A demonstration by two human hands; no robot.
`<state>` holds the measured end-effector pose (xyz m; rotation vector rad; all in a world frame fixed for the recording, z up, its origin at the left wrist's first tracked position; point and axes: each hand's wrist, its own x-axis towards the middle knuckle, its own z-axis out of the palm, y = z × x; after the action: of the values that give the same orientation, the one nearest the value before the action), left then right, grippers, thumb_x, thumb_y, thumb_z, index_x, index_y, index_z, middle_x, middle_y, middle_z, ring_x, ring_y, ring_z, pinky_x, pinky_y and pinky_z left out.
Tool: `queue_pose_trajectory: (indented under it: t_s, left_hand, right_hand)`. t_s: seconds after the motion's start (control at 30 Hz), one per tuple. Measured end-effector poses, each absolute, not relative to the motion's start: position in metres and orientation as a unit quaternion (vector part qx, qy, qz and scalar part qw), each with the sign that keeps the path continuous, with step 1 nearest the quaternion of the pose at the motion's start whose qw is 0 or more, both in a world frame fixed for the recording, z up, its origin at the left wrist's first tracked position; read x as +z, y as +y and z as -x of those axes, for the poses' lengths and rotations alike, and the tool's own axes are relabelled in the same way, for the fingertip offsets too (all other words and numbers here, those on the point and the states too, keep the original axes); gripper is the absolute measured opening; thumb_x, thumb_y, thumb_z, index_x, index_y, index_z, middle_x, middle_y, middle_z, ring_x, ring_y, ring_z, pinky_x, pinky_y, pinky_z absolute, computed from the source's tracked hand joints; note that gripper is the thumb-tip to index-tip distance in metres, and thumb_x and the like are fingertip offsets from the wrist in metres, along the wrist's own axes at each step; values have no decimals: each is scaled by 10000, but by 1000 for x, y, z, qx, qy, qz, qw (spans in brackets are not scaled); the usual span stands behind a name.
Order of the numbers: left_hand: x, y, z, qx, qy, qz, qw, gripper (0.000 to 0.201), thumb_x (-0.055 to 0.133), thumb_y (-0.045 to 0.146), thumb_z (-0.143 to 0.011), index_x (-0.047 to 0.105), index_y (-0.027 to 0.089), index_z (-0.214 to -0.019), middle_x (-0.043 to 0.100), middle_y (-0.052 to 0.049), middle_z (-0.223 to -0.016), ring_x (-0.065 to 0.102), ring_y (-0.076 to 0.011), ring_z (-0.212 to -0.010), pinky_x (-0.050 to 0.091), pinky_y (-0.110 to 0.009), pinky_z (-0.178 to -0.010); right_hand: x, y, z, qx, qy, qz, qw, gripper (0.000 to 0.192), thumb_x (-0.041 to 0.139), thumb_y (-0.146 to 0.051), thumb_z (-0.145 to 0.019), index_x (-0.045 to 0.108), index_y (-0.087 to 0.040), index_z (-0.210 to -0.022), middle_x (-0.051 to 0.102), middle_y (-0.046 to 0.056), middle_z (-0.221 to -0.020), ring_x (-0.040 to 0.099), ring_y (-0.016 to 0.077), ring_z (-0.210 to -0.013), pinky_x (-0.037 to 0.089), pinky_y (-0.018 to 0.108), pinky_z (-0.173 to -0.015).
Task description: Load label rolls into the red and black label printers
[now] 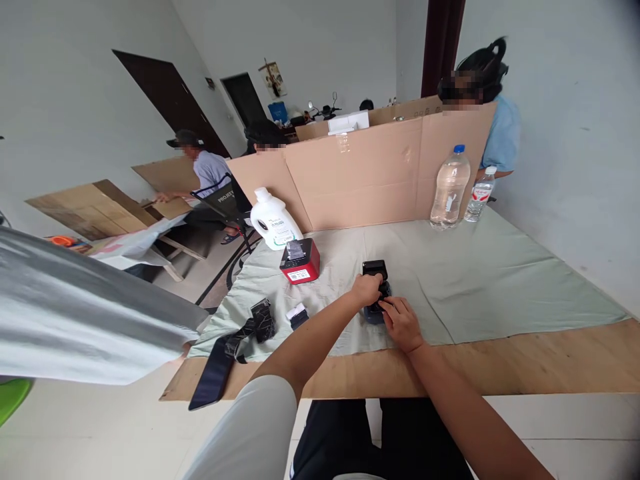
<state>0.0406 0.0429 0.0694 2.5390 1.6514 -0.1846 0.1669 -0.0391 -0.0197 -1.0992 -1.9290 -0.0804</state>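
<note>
Cloth-covered table (500, 280): fingers (387, 305) on black device (376, 270)

table: wooden top (550, 363), pale green cloth (475, 280) over it
at 12: cardboard screen (365, 173)
at 1: two water bottles (450, 190)
at 10: white jug (273, 220), red box (300, 261)
at 8: black phone (210, 377)

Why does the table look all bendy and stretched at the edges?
In the head view, the wide lens bows straight lines: the wooden table edge curves and the walls lean. Light is soft and even, with faint shadows. Both hands on the black device look sharp; the grey sleeve close at the left looks stretched.
</note>
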Motion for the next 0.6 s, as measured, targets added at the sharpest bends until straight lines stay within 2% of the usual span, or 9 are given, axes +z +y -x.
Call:
queue_pose_trajectory:
  t_s: [0.13, 0.23, 0.33, 0.47, 0.6]
  left_hand:
    - [61, 42, -39, -33, 543, -838, 41, 194, 615, 334, -814, 684, 216, -952, 673, -72, -1034, 557, -274, -1064, 380, -413, -922]
    - [58, 41, -35, -9, 528, -848, 34, 221, 538, 333, -869, 727, 235, -930, 637, -90, -1087, 516, -291, -1102, 379, -434, -915]
    - [58, 43, -28, 44, 523, -849, 58, 257, 479, 244, -890, 730, 245, -947, 646, -84, -1050, 531, -273, -1067, 393, -431, -912]
    - [60, 56, -16, 241, 572, -782, 53, 316, 424, 182, -894, 673, 211, -1086, 620, -101, -1136, 517, -274, -1108, 399, -452, -957]
    - [50, 68, -6, 314, 541, -765, 149, 398, 431, 276, -919, 524, 190, -1297, 515, -110, -1345, 432, -263, -1274, 360, -452, -1064]
  right_hand:
    - [-19, -39, -166, -39, -778, 448, 439, 296, 434, -171, -903, 645, -169, -1111, 628, 98, -1063, 527, 219, -982, 474, 381, -898]
    - [-19, -40, -166, -48, -776, 456, 433, 287, 443, -176, -898, 652, -165, -1095, 619, 103, -1062, 523, 226, -983, 472, 388, -900]
    - [-20, -40, -166, -49, -774, 463, 428, 287, 442, -181, -895, 657, -170, -1085, 610, 106, -1060, 520, 228, -977, 474, 392, -892]
    - [-21, -40, -167, -42, -776, 461, 428, 285, 443, -176, -885, 663, -171, -1065, 605, 110, -1052, 516, 227, -974, 475, 392, -889]
    - [-20, -41, -167, -45, -776, 458, 431, 263, 489, -223, -875, 659, -146, -1060, 595, 125, -1064, 505, 238, -991, 466, 402, -900]
